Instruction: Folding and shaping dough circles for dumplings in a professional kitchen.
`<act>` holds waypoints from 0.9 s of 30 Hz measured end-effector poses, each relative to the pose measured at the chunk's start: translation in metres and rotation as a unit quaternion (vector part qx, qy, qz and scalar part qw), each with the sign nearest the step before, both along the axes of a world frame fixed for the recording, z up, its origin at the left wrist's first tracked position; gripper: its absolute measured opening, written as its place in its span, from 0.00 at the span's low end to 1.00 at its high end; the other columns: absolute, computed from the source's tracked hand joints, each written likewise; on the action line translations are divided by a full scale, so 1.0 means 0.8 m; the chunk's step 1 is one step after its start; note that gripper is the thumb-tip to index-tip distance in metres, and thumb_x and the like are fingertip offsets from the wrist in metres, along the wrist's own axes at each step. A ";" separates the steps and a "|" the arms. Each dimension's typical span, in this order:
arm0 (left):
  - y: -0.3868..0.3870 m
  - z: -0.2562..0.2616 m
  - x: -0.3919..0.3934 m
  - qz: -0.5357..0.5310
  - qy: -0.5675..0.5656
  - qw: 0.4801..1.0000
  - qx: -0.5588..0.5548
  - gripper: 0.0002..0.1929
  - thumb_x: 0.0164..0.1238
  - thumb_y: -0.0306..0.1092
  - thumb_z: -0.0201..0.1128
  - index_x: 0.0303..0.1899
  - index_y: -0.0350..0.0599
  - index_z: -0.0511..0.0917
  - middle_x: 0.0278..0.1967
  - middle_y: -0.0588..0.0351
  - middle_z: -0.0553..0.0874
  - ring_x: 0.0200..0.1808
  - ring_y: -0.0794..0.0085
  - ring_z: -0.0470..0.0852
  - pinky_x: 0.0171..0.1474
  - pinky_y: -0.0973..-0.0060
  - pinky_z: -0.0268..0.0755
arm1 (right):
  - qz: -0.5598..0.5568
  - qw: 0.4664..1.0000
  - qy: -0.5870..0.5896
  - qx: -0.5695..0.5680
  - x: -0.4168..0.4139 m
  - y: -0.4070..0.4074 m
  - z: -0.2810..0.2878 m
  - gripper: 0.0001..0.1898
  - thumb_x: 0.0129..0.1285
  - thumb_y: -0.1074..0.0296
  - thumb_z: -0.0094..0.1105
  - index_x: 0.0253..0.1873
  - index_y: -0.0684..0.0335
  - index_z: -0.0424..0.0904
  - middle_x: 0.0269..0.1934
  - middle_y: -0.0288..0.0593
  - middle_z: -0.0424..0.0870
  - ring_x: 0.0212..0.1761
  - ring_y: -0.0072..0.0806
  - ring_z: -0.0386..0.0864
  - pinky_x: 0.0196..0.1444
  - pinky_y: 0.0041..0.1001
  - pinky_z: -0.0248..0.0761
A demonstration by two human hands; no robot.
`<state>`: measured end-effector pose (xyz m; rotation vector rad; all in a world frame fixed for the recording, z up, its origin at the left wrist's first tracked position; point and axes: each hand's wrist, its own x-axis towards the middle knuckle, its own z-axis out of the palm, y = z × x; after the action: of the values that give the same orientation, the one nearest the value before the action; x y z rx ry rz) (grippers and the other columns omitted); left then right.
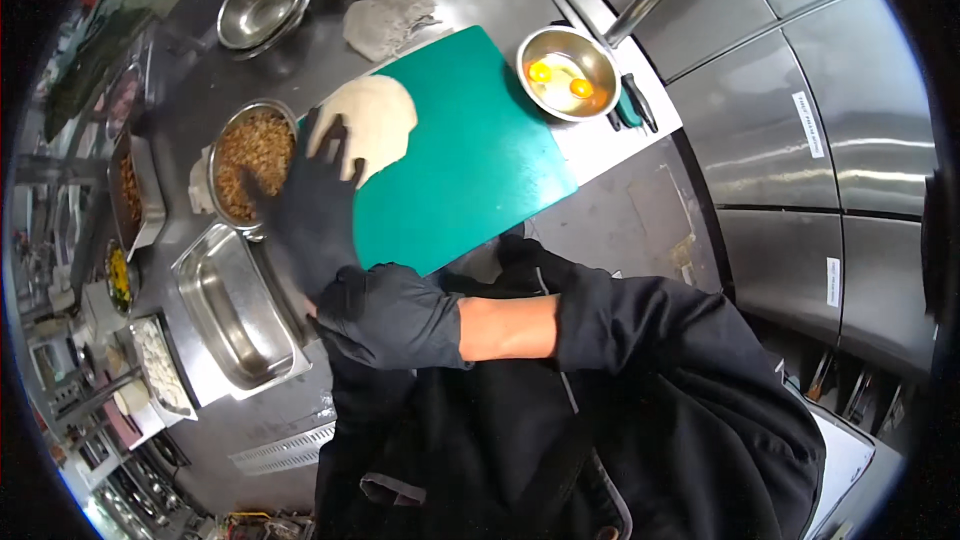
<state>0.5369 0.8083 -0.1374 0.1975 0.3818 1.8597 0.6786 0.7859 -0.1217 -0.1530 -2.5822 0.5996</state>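
Observation:
My left hand [311,202], in a black glove and slightly blurred, has its fingers spread and holds nothing. Its fingertips overlap the near edge of a flat round of pale dough [375,120], but I cannot tell whether they touch it. The dough lies on the left end of a green cutting board [465,187]. My right hand [390,315], also black-gloved, reaches across my body and grips the left glove's cuff [330,300] at the wrist. Left of the hands sits a steel bowl of brown minced filling [259,150], its near side partly behind the left hand.
A steel bowl with two cracked eggs [568,75] stands beyond the board's right corner, beside a knife [566,4] and dark handles [637,101]. A rectangular steel pan [236,307] is at left. Farther back are a grey cloth [390,19] and stacked bowls [262,7].

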 end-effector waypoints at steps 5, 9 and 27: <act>0.012 0.027 0.027 -0.042 0.098 0.988 0.108 0.23 0.76 0.38 0.47 0.66 0.35 0.61 0.58 0.42 0.73 0.65 0.61 0.69 0.67 0.63 0.61 | 0.087 0.940 0.013 -0.331 -0.004 0.031 0.003 0.11 0.57 0.62 0.64 0.32 0.61 0.74 0.27 0.51 0.76 0.31 0.47 0.77 0.32 0.39 0.69; 0.025 -0.011 0.073 -0.005 0.125 0.991 -0.055 0.23 0.76 0.38 0.49 0.65 0.34 0.63 0.54 0.44 0.77 0.61 0.59 0.73 0.66 0.64 0.65 | 0.076 0.969 0.142 -0.189 -0.014 -0.008 0.020 0.09 0.57 0.62 0.60 0.34 0.62 0.77 0.28 0.50 0.77 0.29 0.46 0.77 0.31 0.40 0.70; -0.123 0.005 0.141 -0.006 0.298 0.954 -0.034 0.21 0.72 0.41 0.56 0.58 0.37 0.70 0.56 0.47 0.78 0.55 0.62 0.78 0.65 0.69 0.64 | 0.153 0.636 -0.144 -0.743 0.110 0.068 -0.088 0.17 0.68 0.73 0.55 0.60 0.69 0.74 0.56 0.49 0.78 0.56 0.35 0.76 0.61 0.31 0.68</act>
<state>0.6494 0.7096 -0.1332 0.7201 0.8537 1.7433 0.7667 0.8403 -0.1923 -0.3322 -1.5682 2.8356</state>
